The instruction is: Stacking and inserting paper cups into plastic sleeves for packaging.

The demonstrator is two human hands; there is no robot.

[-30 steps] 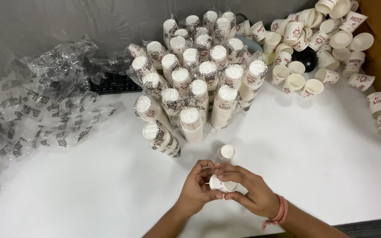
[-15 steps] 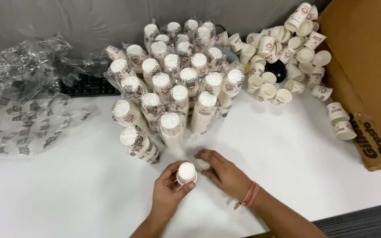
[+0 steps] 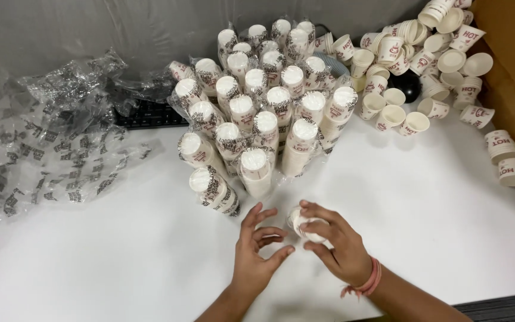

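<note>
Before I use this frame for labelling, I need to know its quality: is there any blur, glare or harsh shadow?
Head view: lighting is even and soft, with only faint shadows under the hands on the white table; the left hand looks slightly smeared at the fingers; the crumpled clear wrappers catch small glints; the wrapped cup stacks are sharp; lines bend slightly toward the edges.
</note>
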